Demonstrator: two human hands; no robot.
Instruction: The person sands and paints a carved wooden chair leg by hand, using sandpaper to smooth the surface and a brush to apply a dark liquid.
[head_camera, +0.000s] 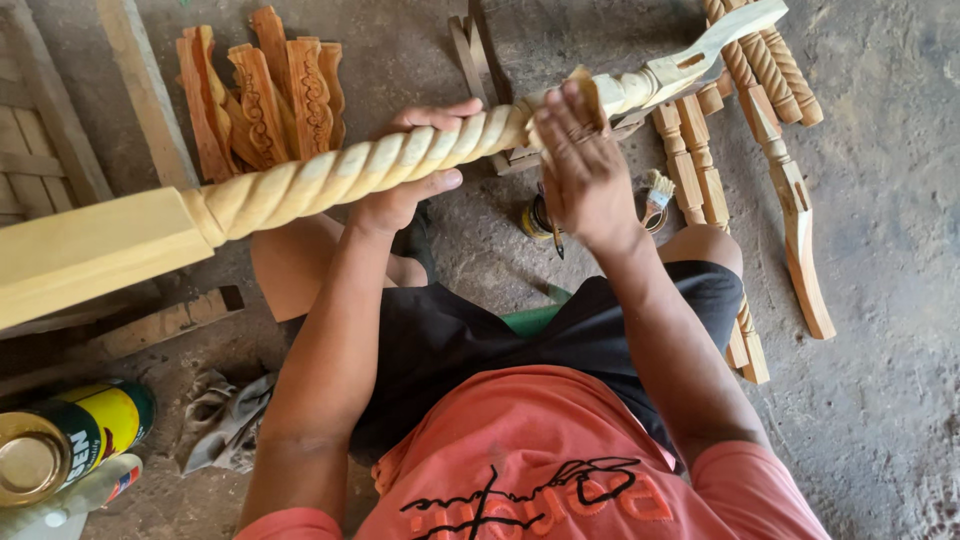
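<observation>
Left hand (405, 190) wraps under the pale rope-twisted wooden post (340, 170) held across the knees, right hand (580, 165) pinches a tan sandpaper scrap (585, 95) around it; post seems stiff, heavyish, best gripped mid-twist.

Soft, even daylight fills the scene; shadows stay faint on the concrete floor (880, 300). The picture is sharp, with slight wide-angle bending toward the edges.
</observation>
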